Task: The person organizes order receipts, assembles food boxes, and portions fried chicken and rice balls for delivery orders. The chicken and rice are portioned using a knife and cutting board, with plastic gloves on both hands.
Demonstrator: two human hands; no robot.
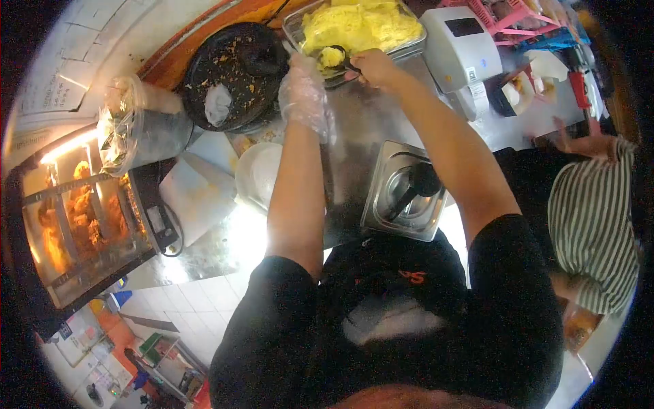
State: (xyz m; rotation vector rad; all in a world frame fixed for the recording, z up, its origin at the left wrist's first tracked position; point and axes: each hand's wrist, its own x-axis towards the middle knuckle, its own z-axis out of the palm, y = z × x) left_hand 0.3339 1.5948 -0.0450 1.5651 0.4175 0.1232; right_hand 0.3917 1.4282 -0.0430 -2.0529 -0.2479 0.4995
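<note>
My bare right hand point(375, 68) is closed around the dark handle of a scoop point(332, 57). Some yellow food lies in the scoop's bowl, at the front edge of a clear tub point(291, 31). Heaped inside that tub is more yellow food point(361, 24). My left hand point(303, 92), in a loose clear plastic glove, is just left of the scoop, between the tub and a round black pan point(197, 75). Its fingers are blurred, so I cannot make out whether they grip anything.
Crumbs and a crumpled white piece lie in the black pan. Below are a white bowl point(259, 170) and a metal container point(388, 177) with a black-handled utensil point(409, 194). A lit food warmer point(88, 211) stands left; a white machine point(463, 51) and a person in a striped shirt point(593, 225) are right.
</note>
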